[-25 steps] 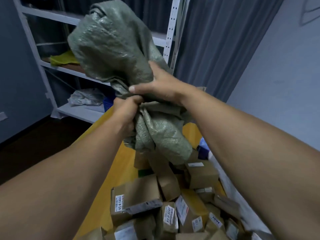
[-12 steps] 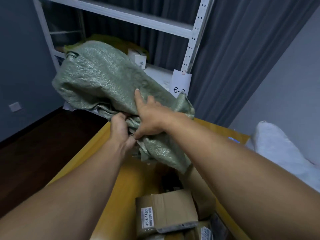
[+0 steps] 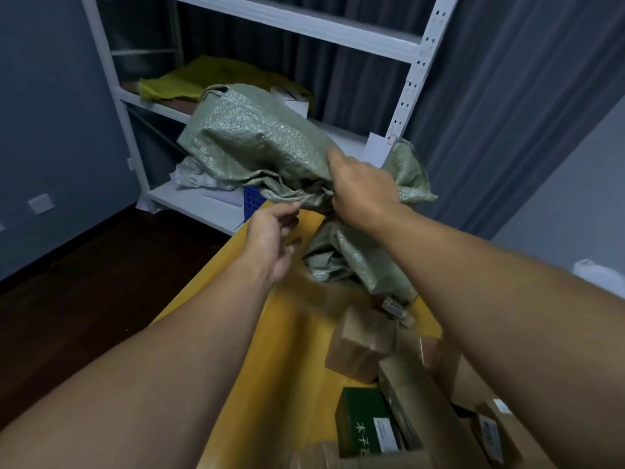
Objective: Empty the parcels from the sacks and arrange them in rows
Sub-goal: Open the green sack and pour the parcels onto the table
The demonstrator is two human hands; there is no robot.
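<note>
Sack [image 3: 257, 143]: looks limp, light, woven, prob. slippery.
R hand [image 3: 363, 194] clamps bunched middle; L hand [image 3: 270, 231] curled at its edge, grip unclear. Best hold: gathered folds.

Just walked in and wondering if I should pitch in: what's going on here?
A person is holding a limp green sack above a yellow table. The right hand grips its bunched middle; the left hand is just under it, and whether it holds the cloth is unclear. Brown parcels and a green box lie in a loose heap on the table, not in rows.
</note>
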